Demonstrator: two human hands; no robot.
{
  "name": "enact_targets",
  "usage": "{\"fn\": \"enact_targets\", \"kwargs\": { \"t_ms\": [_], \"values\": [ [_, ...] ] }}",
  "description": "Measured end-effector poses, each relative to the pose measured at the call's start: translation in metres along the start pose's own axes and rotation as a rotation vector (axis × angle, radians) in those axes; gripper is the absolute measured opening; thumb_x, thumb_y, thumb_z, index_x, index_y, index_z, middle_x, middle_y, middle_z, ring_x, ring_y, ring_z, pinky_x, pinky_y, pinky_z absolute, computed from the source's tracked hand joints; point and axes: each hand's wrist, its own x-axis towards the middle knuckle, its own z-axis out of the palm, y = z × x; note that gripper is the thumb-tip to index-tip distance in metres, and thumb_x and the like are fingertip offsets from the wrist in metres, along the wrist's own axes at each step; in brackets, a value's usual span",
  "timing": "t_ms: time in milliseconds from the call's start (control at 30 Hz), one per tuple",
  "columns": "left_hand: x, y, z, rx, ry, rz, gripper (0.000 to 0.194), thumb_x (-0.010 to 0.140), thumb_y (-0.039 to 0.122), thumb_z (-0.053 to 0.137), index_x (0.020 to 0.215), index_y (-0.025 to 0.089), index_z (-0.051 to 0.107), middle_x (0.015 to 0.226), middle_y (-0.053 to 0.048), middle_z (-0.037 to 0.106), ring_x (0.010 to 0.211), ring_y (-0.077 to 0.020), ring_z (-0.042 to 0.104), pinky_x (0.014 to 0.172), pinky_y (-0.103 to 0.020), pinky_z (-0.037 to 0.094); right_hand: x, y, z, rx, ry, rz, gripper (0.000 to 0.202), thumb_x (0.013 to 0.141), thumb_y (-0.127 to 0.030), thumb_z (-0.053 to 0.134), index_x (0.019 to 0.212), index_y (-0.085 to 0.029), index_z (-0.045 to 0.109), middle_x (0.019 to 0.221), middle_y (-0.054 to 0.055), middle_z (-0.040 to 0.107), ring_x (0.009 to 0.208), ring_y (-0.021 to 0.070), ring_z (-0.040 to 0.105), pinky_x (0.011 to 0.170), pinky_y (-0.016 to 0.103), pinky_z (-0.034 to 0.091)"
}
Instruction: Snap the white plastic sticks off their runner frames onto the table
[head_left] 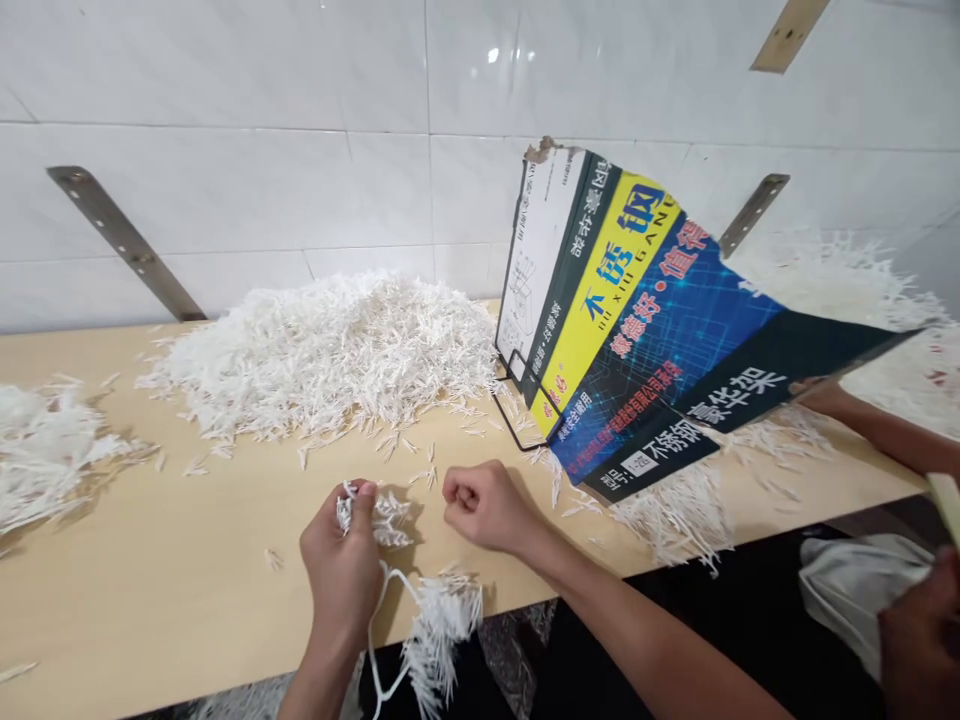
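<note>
My left hand (343, 555) is closed on a small bunch of slim white pieces (390, 520), with the thumb pressed on top. Below it a white cord (373, 655) loops down, and a thick tuft of the same pieces (442, 640) hangs over the table's front edge beside it. To the right, my right hand (484, 505) is curled closed just above the tabletop, apart from the left. Its fingertips are tucked in, so I cannot make out what they hold, if anything. A few loose white pieces (426, 477) lie near it.
A large heap of white pieces (337, 350) lies against the tiled wall, with another pile (37, 450) at far left. A printed cardboard sheet (622, 320) stands in a black wire stand (517, 440). Beyond it are more pieces and another person's arm (885, 420).
</note>
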Motion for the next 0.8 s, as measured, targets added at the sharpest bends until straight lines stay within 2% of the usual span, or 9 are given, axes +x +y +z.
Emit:
{"fn": "enact_targets", "kwargs": {
  "t_ms": [67, 133, 200, 300, 400, 500, 600, 667, 800],
  "values": [
    [0.001, 0.004, 0.001, -0.012, -0.014, 0.008, 0.043, 0.088, 0.059, 0.067, 0.103, 0.019, 0.072, 0.069, 0.001, 0.061, 0.061, -0.0152, 0.056, 0.057, -0.023, 0.041, 0.003, 0.002, -0.004, 0.181, 0.026, 0.08, 0.003, 0.072, -0.017, 0.06, 0.07, -0.018, 0.061, 0.056, -0.005, 0.047, 0.052, 0.0096, 0.04, 0.052, 0.023, 0.028],
    [0.001, 0.008, 0.003, 0.028, -0.12, 0.025, 0.053, 0.086, 0.061, 0.07, 0.12, 0.021, 0.071, 0.057, 0.006, 0.049, 0.05, -0.0132, 0.045, 0.05, -0.022, 0.033, 0.007, 0.004, -0.006, 0.332, 0.034, 0.156, 0.006, 0.076, -0.023, 0.061, 0.078, -0.018, 0.063, 0.06, -0.003, 0.054, 0.054, 0.0108, 0.046, 0.052, 0.023, 0.031],
    [0.001, 0.009, 0.006, 0.068, -0.243, 0.05, 0.057, 0.085, 0.063, 0.07, 0.126, 0.023, 0.07, 0.051, 0.009, 0.038, 0.047, -0.0118, 0.036, 0.048, -0.022, 0.027, 0.009, 0.006, -0.006, 0.426, 0.019, 0.211, 0.009, 0.077, -0.025, 0.061, 0.082, -0.018, 0.063, 0.06, -0.003, 0.058, 0.052, 0.0106, 0.047, 0.05, 0.022, 0.032],
    [0.001, 0.008, 0.007, 0.128, -0.377, 0.114, 0.055, 0.088, 0.063, 0.067, 0.128, 0.026, 0.071, 0.051, 0.008, 0.041, 0.049, -0.0114, 0.035, 0.051, -0.021, 0.027, 0.01, 0.006, -0.005, 0.478, -0.013, 0.233, 0.013, 0.078, -0.027, 0.064, 0.085, -0.017, 0.064, 0.059, -0.003, 0.06, 0.049, 0.0095, 0.045, 0.049, 0.022, 0.032],
    [0.001, 0.005, 0.007, 0.191, -0.443, 0.181, 0.055, 0.092, 0.061, 0.062, 0.135, 0.027, 0.068, 0.049, 0.008, 0.045, 0.048, -0.012, 0.038, 0.052, -0.021, 0.029, 0.008, 0.005, -0.005, 0.472, -0.066, 0.22, 0.015, 0.083, -0.03, 0.066, 0.089, -0.016, 0.067, 0.059, -0.003, 0.06, 0.051, 0.0102, 0.05, 0.05, 0.021, 0.035],
    [0.001, 0.004, 0.009, 0.227, -0.474, 0.21, 0.051, 0.095, 0.06, 0.056, 0.13, 0.025, 0.072, 0.048, 0.007, 0.048, 0.046, -0.0132, 0.042, 0.053, -0.022, 0.03, 0.005, 0.002, -0.005, 0.465, -0.093, 0.202, 0.017, 0.088, -0.032, 0.066, 0.093, -0.016, 0.067, 0.063, -0.002, 0.061, 0.055, 0.0112, 0.054, 0.053, 0.022, 0.04],
    [0.002, 0.004, 0.01, 0.234, -0.494, 0.213, 0.044, 0.096, 0.059, 0.055, 0.105, 0.022, 0.077, 0.054, 0.004, 0.056, 0.049, -0.0134, 0.046, 0.054, -0.023, 0.031, 0.004, 0.001, -0.005, 0.411, -0.081, 0.146, 0.016, 0.093, -0.032, 0.064, 0.096, -0.017, 0.067, 0.069, -0.001, 0.063, 0.06, 0.0124, 0.057, 0.058, 0.024, 0.044],
    [0.002, 0.003, 0.01, 0.216, -0.493, 0.208, 0.043, 0.096, 0.058, 0.056, 0.089, 0.021, 0.075, 0.057, 0.003, 0.059, 0.052, -0.013, 0.047, 0.056, -0.022, 0.032, 0.003, 0.0, -0.004, 0.351, -0.099, 0.118, 0.014, 0.097, -0.029, 0.06, 0.096, -0.017, 0.066, 0.07, -0.001, 0.063, 0.062, 0.0124, 0.057, 0.06, 0.024, 0.045],
    [0.004, 0.002, 0.008, 0.066, -0.508, 0.092, 0.039, 0.092, 0.055, 0.062, 0.084, 0.019, 0.073, 0.063, 0.002, 0.061, 0.06, -0.0136, 0.05, 0.059, -0.022, 0.036, 0.002, -0.003, -0.001, 0.24, -0.136, 0.106, 0.011, 0.097, -0.018, 0.054, 0.093, -0.018, 0.064, 0.067, -0.003, 0.059, 0.059, 0.011, 0.053, 0.059, 0.022, 0.041]
  ]
}}
